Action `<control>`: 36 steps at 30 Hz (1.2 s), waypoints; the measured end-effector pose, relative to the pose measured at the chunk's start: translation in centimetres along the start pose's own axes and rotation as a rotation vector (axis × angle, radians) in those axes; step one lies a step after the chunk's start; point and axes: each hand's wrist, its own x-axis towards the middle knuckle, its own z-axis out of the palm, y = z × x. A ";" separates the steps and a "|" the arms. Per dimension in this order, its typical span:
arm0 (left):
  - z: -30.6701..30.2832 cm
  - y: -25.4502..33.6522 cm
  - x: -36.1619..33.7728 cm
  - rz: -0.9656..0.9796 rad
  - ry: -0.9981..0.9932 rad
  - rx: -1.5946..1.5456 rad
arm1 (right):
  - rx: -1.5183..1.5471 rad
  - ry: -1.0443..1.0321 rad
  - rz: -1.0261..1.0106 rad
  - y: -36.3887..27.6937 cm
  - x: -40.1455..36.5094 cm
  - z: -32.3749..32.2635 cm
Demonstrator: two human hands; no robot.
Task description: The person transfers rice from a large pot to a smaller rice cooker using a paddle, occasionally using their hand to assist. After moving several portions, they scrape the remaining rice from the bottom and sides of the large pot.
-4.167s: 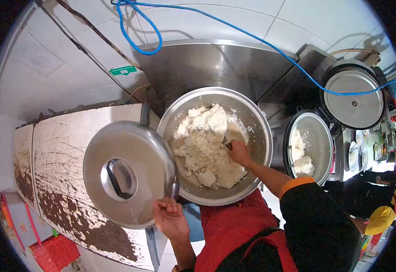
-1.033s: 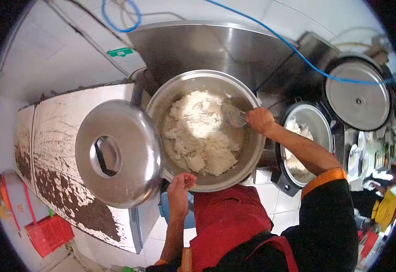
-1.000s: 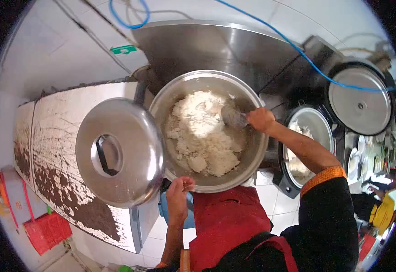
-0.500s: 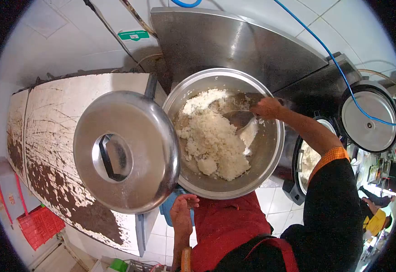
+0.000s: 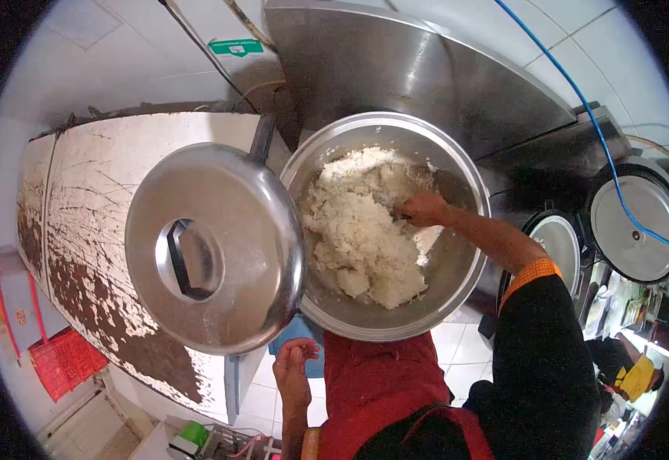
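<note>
A large round metal pot [image 5: 468,268] holds a heap of white rice [image 5: 365,238]. Inside it, my right hand [image 5: 425,209] is closed around a tool at the right side of the heap; most of the tool is hidden by rice and fingers. My left hand [image 5: 294,366] hangs just below the pot's front rim, palm up with its fingers loosely curled and apart, holding nothing. To the left of the pot lies a big steel lid [image 5: 235,307] with a black handle, overlapping the pot's left rim.
A worn white surface [image 5: 96,207] extends under the lid. Two rice cookers, one with a closed-looking lid [image 5: 633,218], stand at the right. A blue cable [image 5: 557,65] hangs at upper right. A red basket [image 5: 66,364] is at lower left. Another person [image 5: 637,377] appears far right.
My right hand has moved left and down, deeper into the rice, and the tool's blade is now largely covered. My left hand has shifted slightly left and down.
</note>
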 end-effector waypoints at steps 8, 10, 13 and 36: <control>2.5 2.4 1.6 0.056 -0.068 0.141 | 0.038 -0.053 0.134 -2.5 0.8 -1.2; 2.5 2.9 1.5 0.070 -0.046 0.140 | 0.086 0.051 0.067 -1.2 1.1 1.5; 2.5 2.8 1.5 0.062 -0.017 0.151 | 0.104 0.118 0.004 -0.9 0.9 1.9; 0.4 1.7 0.2 0.003 0.068 0.166 | 0.215 -0.114 0.077 -2.3 2.5 -1.3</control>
